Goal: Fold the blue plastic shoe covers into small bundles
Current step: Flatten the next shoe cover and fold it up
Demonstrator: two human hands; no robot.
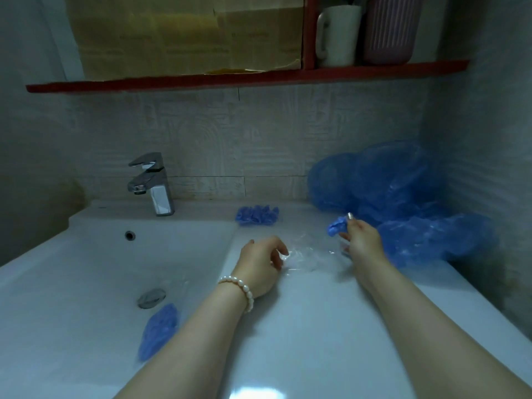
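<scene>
While the right hand hangs over the counter with a small blue wad pinched at its fingertips, the thing to watch is what lies which way from it! That wad looks like a shoe cover already squeezed into a bundle, poking out leftward and away from the fingers, toward the back of the basin top. Up there, near the wall and left of the hand, sits a row of finished bundles, so my guess is the wad goes that way: forward and left. The unfolded heap of blue covers is the other direction, just beside the right hand on its right, piled into the corner, so that hand is plainly the nearer one for the next pick. Left hand, fingers loosely curled, rests at the edge of a crumpled clear plastic wrapper between the two hands; whether it actually grips the film I cannot tell. One more blue cover lies down in the sink basin, below the drain, well apart from both hands
</scene>
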